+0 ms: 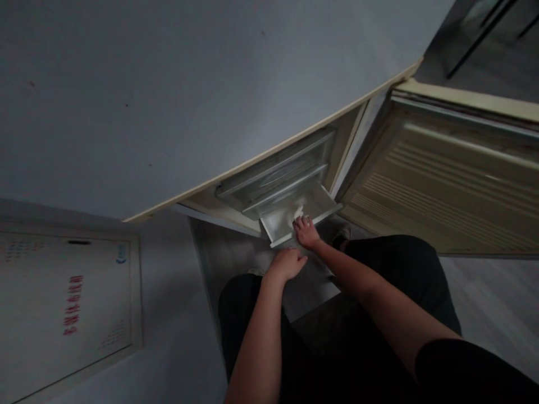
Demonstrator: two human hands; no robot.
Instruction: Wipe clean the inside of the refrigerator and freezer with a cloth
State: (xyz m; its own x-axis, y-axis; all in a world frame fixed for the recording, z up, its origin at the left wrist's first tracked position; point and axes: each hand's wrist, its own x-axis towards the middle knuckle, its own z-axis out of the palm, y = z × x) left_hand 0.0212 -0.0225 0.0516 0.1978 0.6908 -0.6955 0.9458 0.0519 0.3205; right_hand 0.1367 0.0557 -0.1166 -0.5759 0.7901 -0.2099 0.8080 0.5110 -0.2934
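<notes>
A pale, shallow drawer (275, 221) is pulled out at the bottom of a freezer-like cabinet. My right hand (306, 231) is inside it, fingers pressed round a crumpled white tissue or cloth (298, 212) on the drawer floor. My left hand (288, 262) is closed at the drawer's front edge, near its left end. Its fingers curl out of sight, seemingly gripping that edge, with the thumb showing on the right. Above the pulled-out drawer is a closed, translucent-looking drawer front (282, 174).
The cabinet's ribbed door (455, 185) stands wide open on the right. Its broad pale top (202, 106) fills the upper view. A wall panel with red lettering (71, 314) is at the left. My knees flank the drawer above grey flooring (497, 297). Thin dark legs (480, 39) stand at upper right.
</notes>
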